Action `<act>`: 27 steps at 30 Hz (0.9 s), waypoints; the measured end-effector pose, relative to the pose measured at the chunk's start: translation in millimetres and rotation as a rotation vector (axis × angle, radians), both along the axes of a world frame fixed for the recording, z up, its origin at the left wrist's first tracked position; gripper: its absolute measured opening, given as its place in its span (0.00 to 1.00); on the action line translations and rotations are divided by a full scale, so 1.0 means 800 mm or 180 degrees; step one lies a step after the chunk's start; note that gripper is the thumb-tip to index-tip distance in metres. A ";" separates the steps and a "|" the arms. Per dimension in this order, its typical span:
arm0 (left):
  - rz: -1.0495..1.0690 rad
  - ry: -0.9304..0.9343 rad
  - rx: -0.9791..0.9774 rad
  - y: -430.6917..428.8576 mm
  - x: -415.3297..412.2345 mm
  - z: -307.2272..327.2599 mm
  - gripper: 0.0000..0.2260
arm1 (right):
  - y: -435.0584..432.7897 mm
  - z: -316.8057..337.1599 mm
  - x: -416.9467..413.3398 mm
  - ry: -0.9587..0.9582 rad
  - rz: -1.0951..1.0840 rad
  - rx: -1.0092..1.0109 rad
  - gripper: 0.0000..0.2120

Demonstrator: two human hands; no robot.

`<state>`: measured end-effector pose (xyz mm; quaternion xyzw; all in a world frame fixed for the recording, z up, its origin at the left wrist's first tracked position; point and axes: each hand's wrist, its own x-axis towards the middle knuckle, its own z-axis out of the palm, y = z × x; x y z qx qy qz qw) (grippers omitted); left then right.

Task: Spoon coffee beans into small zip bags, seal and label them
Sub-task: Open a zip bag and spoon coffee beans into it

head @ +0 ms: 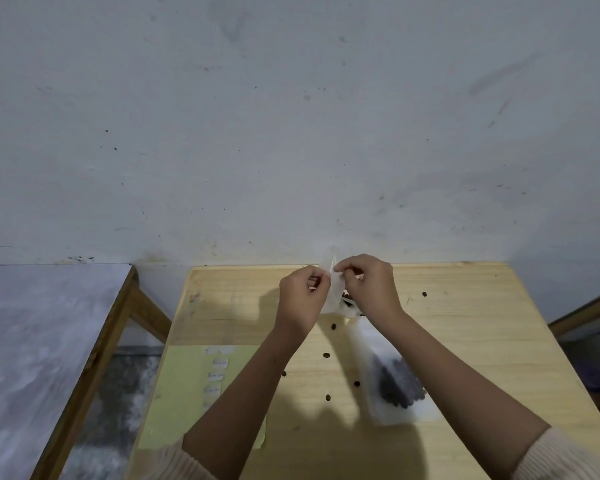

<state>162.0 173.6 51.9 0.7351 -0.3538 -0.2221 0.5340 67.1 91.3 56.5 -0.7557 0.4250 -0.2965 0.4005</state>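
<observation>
Head view: pinched zip bag top with left hand and right hand, above table. Risked slip or tear from uneven pull.

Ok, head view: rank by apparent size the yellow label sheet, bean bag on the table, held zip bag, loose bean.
1. yellow label sheet, partly under the left arm
2. bean bag
3. held zip bag
4. loose bean

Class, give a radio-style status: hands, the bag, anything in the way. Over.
Left hand, right hand: both pinching top of small zip bag, held above table. Loose beans scattered beneath. Nothing blocking.
</observation>
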 end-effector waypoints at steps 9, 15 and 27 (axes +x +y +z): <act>-0.1332 -0.0744 0.0241 0.019 0.022 -0.024 0.46 | -0.015 0.020 -0.013 0.0208 0.0681 0.0537 0.20; -0.1230 -0.1093 0.0286 0.014 0.021 -0.018 0.53 | -0.013 0.039 -0.011 0.0242 0.1030 0.0718 0.18; -0.0947 -0.1547 -0.0066 0.016 0.012 -0.033 0.46 | -0.006 0.054 -0.008 0.1287 0.1136 0.0697 0.10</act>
